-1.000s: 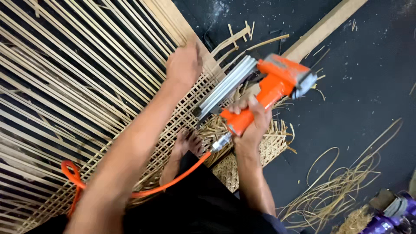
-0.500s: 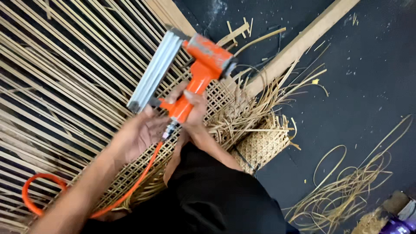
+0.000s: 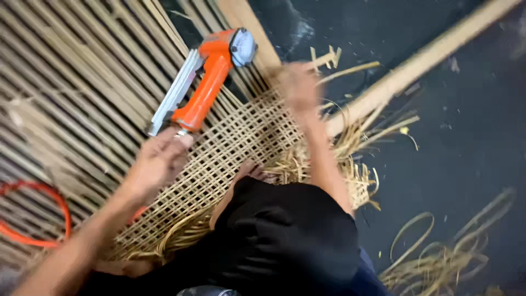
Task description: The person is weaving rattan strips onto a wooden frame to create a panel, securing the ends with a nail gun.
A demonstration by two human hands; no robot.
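Note:
An orange pneumatic nail gun (image 3: 205, 93) with a silver magazine lies tilted on the rattan slat panel (image 3: 71, 82). My left hand (image 3: 159, 161) grips the butt end of its handle, where the hose fitting is. Blurred by motion, my right hand (image 3: 298, 85) reaches forward with fingers spread onto the far edge of the woven cane sheet (image 3: 230, 148), close to a pale wooden bar (image 3: 416, 66). That hand holds nothing. The cane sheet lies over the panel in front of my lap.
An orange air hose (image 3: 60, 203) loops at the left edge. Frayed cane ends (image 3: 356, 181) stick out to the right of the sheet. Loose cane strips (image 3: 438, 263) curl on the dark floor at lower right. My black-clothed legs (image 3: 285, 235) fill the bottom centre.
The nail gun passed from my right hand to my left and came down onto the slat panel at upper left. My right hand let go and reached forward to the cane sheet's far edge.

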